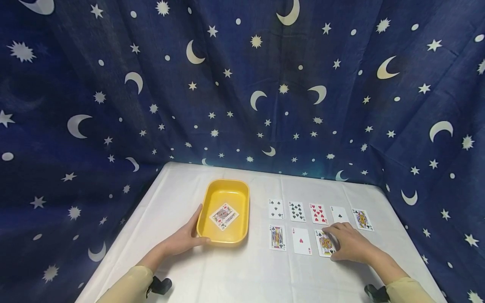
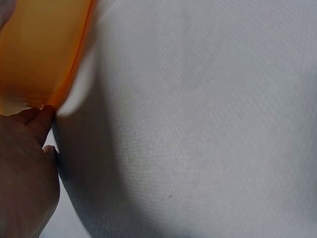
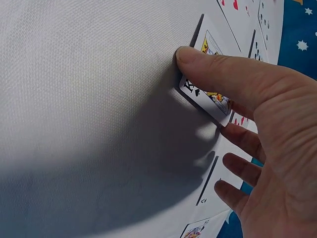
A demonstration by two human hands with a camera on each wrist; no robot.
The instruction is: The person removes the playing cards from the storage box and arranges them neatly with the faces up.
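Observation:
My left hand [image 1: 185, 238] holds the near left corner of a yellow tray [image 1: 205, 201], fingers along the left wall and thumb at the near side. In the left wrist view, fingertips meet the tray's edge [image 2: 74, 64]. Overlapping face cards [image 1: 224, 216] lie face up inside the tray. My right hand [image 1: 350, 244] grips a king of spades [image 1: 324, 243] by its edges, at the right end of the near row. In the right wrist view, the thumb lies across the card [image 3: 214, 101] and a forefinger meets its opposite edge; the other fingers are bent loosely.
Left of the king are an ace of hearts [image 1: 302, 241] and a face card [image 1: 278, 238]. Behind runs a row of several face-up cards, including a heart card [image 1: 318, 213] and an ace of clubs [image 1: 339, 213]. A star-patterned curtain [image 1: 235, 97] surrounds the white tablecloth [image 1: 242, 277].

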